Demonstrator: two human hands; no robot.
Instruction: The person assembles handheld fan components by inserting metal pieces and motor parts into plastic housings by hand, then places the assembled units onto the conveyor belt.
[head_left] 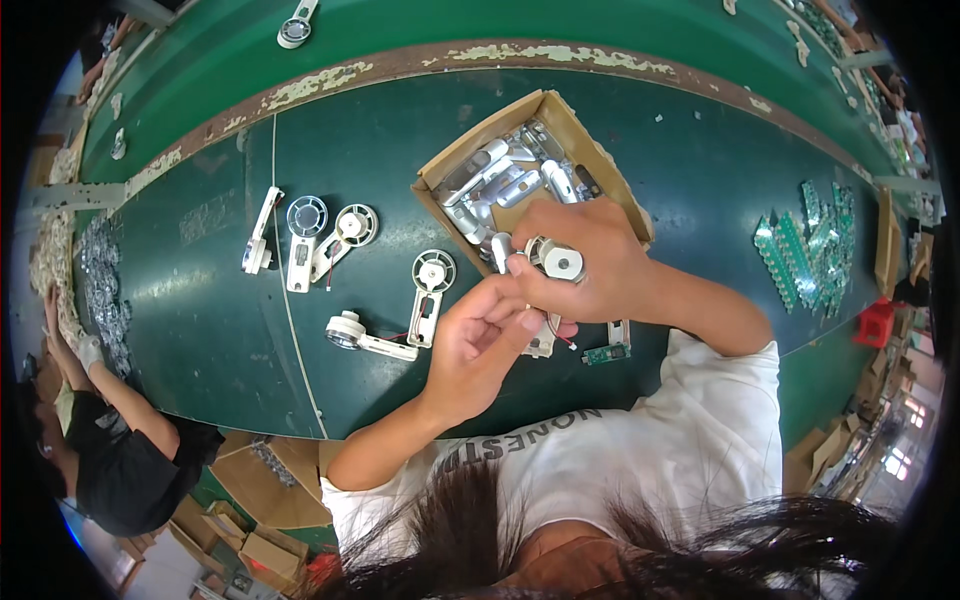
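Close in front of me, both hands work on a half-built white mini fan (563, 264). My right hand (592, 250) is closed around its round head, where a pale motor disc shows. My left hand (475, 350) pinches lower down, by the handle end, the fingertips partly hiding what they press. Thin wires with a small white plug (572, 346) hang below the fingers. Just right of that, a small green circuit board (606, 354) lies at the end of a white piece. Behind my right hand stands a cardboard box (457, 150) full of silver-grey casing shells (518, 189).
Several similar white fan units (306, 216) lie on the dark green table to the left. Strips of green circuit boards (800, 250) are piled at the right. Beyond a worn ledge (480, 55) runs a green conveyor belt (400, 25). A co-worker (120, 450) sits at far left.
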